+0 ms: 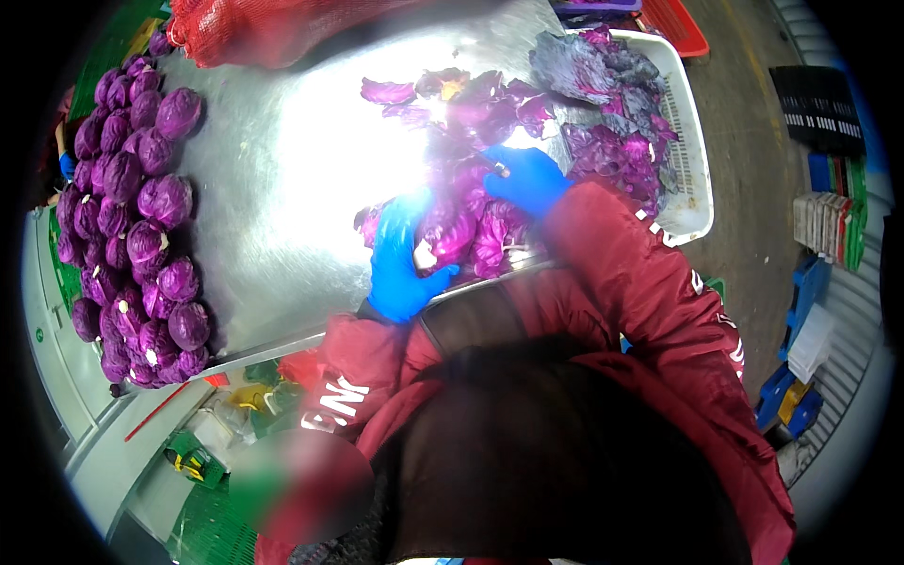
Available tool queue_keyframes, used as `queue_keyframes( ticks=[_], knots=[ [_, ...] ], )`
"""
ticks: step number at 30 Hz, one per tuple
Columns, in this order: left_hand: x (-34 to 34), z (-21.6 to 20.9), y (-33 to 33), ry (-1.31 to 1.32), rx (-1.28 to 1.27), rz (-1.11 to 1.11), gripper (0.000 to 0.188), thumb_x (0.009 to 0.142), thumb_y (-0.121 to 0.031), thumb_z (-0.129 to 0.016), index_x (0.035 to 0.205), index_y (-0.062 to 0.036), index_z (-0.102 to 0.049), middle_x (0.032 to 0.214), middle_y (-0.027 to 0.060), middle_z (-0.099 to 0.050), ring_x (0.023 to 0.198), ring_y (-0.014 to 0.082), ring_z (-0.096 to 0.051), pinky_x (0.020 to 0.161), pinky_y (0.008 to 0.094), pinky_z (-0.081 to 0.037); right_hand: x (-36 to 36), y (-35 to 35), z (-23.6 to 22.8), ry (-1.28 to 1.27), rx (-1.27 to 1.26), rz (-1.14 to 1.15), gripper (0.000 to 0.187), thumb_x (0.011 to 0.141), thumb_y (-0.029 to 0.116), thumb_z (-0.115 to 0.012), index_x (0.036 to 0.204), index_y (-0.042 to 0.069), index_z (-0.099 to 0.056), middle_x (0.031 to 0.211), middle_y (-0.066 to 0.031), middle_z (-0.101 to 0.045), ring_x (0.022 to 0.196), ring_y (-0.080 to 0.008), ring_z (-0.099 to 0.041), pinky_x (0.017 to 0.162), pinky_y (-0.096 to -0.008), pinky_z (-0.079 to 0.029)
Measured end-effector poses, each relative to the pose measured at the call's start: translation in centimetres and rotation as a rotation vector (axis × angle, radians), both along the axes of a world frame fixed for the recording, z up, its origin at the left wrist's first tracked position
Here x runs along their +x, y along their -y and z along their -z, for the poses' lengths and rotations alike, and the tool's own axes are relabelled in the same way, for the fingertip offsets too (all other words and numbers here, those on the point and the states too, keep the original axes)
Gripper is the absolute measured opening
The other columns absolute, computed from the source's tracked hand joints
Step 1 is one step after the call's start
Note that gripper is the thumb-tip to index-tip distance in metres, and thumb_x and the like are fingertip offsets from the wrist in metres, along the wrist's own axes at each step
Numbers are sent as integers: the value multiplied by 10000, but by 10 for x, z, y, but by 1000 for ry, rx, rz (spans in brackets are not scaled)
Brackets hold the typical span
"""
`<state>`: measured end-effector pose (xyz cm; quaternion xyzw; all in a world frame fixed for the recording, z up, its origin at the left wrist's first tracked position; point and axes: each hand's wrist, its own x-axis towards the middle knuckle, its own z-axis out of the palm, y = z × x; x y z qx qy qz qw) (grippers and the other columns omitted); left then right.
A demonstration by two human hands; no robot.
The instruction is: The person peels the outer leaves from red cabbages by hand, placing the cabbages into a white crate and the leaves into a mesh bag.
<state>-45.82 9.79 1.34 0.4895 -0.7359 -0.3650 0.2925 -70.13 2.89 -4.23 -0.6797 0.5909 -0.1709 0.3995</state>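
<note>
My left hand, in a blue glove, is curved round the left side of a red cabbage, its thumb along the near side. The cabbage rests by the near edge of a metal table, among loose purple leaves. My right hand, also blue-gloved, is closed just beyond the cabbage on its right. A small part of something dark and pale shows at its fingers; glare keeps me from making out what it is. More loose leaves lie beyond both hands.
Many red cabbages are heaped along the table's left side. A white basket of purple leaves stands at the right. A red mesh sack lies at the far edge. Stacked crates stand by the right wall.
</note>
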Motion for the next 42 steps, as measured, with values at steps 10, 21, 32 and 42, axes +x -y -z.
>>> queue_keyframes(
  ticks=[10,21,32,42],
  knots=[
    [5,-13,-24,84,-109,65,692,631,-143,-733,1261,-34,-469,1308,204,-459,1213,407,-426,1013,470,-338,14,-13,-3,-129,209,135,420,759,322,-642,1099,75,-634,942,-171,-655,834,-297,-632,752,-390,-492],
    [-32,-20,-12,37,-17,-203,758,559,-232,-845,1199,-38,-487,1237,207,-485,1146,414,-459,946,479,-384,59,-15,37,359,41,-4,572,800,221,-682,1325,138,-469,1248,-111,-560,1074,-208,-575,902,-322,-470],
    [-8,-4,-46,160,-152,-214,883,606,-223,-835,1347,-49,-387,1369,181,-408,1306,375,-340,1060,461,-302,69,-26,73,499,120,-104,718,794,454,-644,1353,93,-372,1354,-130,-416,1231,-300,-430,1011,-429,-360],
    [6,-7,-25,-541,259,-519,772,600,-57,-820,1283,-22,-460,1251,103,-511,1162,238,-496,1000,349,-409,40,-15,14,48,-68,-121,492,842,205,-654,1294,98,-490,1181,-84,-575,1053,-199,-560,896,-334,-474]
  ],
)
